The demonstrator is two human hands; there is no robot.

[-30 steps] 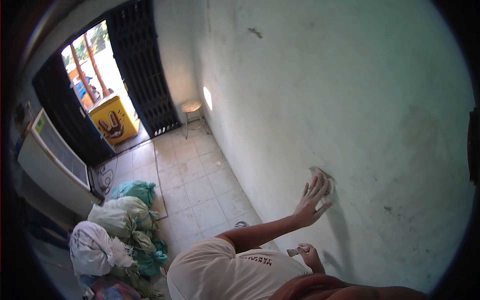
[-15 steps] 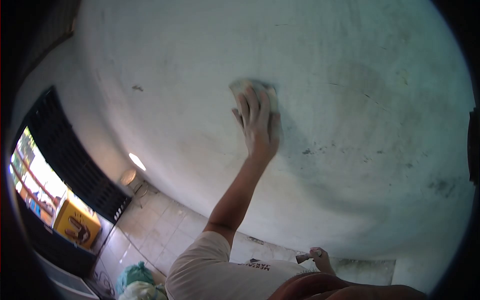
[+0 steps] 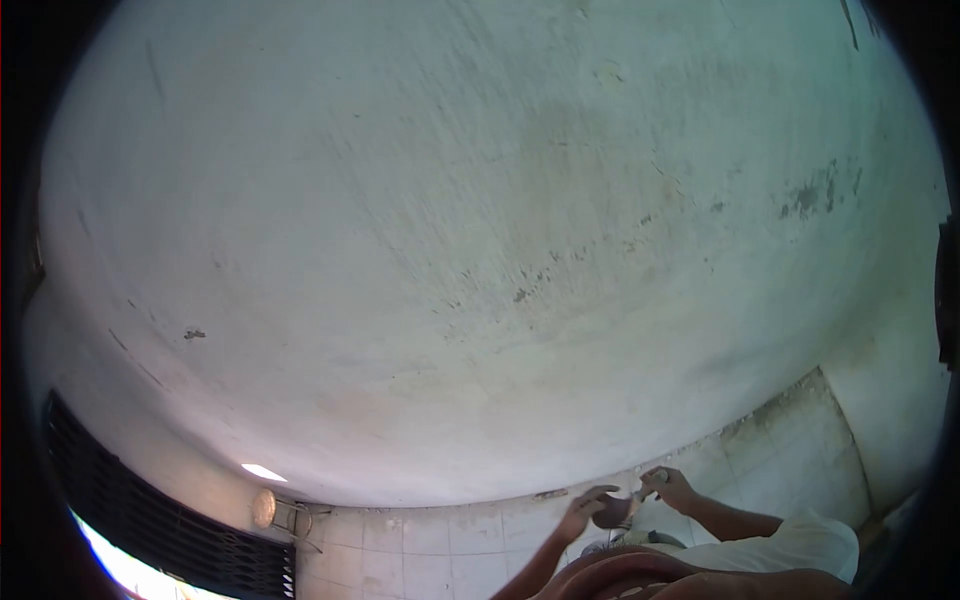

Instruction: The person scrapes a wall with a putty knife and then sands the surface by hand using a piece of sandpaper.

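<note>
Both my hands are low in front of my body, close together. My left hand [image 3: 580, 514] grips a piece of sandpaper [image 3: 612, 514], its reddish-brown face showing and its edge curving below my fingers. Just to the right, my right hand [image 3: 670, 487] is closed round the handle of a scraper [image 3: 641, 493], whose small blade points left towards the sandpaper. The whitish wall [image 3: 400, 250] rises ahead, marked by dark patches, scratches and fine cracks. Neither hand is on the wall.
Pale floor tiles [image 3: 425, 540] run along the wall's foot. A stool [image 3: 265, 508] with a round seat stands at the lower left, beside a dark folding gate [image 3: 150, 500]. A bright spot of light falls on the wall above the stool.
My left hand has come off the wall and down to my right hand, bringing the sandpaper with it. The view has turned, showing more of the wall.
</note>
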